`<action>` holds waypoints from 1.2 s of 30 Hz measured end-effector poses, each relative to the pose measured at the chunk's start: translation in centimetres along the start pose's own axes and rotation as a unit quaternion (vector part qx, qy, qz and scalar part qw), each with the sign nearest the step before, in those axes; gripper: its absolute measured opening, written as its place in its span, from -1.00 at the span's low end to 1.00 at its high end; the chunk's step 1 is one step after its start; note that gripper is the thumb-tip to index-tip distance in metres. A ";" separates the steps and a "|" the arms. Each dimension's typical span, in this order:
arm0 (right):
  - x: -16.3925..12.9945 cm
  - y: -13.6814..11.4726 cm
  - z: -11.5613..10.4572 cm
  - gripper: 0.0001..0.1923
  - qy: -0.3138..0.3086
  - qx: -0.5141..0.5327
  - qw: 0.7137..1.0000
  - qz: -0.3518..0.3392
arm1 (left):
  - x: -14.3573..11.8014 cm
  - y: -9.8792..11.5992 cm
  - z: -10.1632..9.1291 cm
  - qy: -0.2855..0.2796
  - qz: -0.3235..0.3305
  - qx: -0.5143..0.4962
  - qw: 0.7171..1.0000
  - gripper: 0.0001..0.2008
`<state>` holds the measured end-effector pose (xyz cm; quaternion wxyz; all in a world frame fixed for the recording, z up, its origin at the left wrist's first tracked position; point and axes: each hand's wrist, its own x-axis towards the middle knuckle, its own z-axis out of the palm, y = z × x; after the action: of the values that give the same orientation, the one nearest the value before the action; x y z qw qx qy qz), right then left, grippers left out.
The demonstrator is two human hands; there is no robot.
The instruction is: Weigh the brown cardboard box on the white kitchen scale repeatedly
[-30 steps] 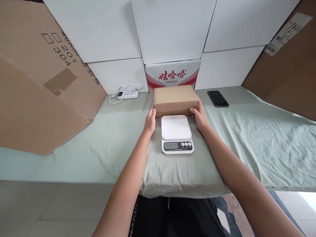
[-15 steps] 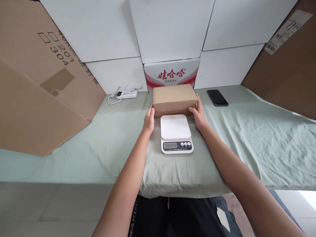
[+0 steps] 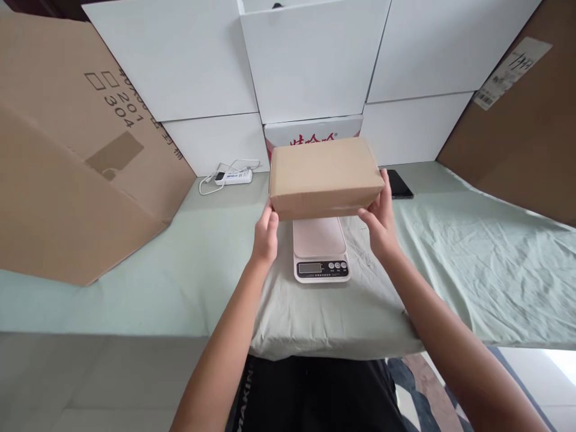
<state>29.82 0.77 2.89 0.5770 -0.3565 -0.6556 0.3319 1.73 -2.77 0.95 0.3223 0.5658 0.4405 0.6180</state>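
Note:
Between my two hands is a closed brown cardboard box (image 3: 326, 174), raised off the table and a little tilted. My left hand (image 3: 265, 235) grips its left end near the lower front corner. On the right end, my right hand (image 3: 380, 219) has its thumb at the front and its fingers round the side. Below and just in front of the box lies a white kitchen scale (image 3: 320, 240), whose rear part is covered from sight by the box. The scale's small display (image 3: 310, 268) looks blank, with several round buttons beside it.
A black phone (image 3: 399, 185) lies behind my right hand. To the left is a white power strip (image 3: 234, 176) with a cable. Large cardboard panels (image 3: 67, 168) flank the green-clothed table (image 3: 202, 288), and white boxes (image 3: 310, 66) form a wall at the back.
Both hands have lifted the cardboard box from the table behind the scale and brought it up and nearer. It now overlaps the back of the scale and part of the phone in view.

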 end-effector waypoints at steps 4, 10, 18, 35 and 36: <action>-4.6 0.1 -0.6 0.03 0.022 -0.030 0.999 -0.003 | -5.2 1.2 -0.3 -0.018 -0.040 0.014 0.999 -0.11; -7.2 1.7 0.3 0.03 0.030 -0.024 0.999 0.024 | -6.5 0.3 -0.3 -0.001 -0.057 0.014 0.998 -0.11; -6.9 1.8 0.0 0.02 0.034 -0.031 0.998 0.043 | -7.1 0.3 0.0 -0.003 -0.036 0.016 0.999 -0.17; -6.3 2.8 -0.3 -0.01 0.048 -0.012 0.998 0.035 | -7.1 0.0 -0.1 -0.006 -0.009 0.038 0.999 -0.15; -6.2 2.9 -0.3 -0.02 0.049 -0.011 0.998 0.034 | -7.1 0.0 -0.1 -0.006 -0.007 0.037 0.999 -0.15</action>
<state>30.85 -2.99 -2.78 0.5928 -0.4008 -0.6176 0.3265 2.73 -9.18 -2.05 0.3085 0.5780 0.4651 0.5953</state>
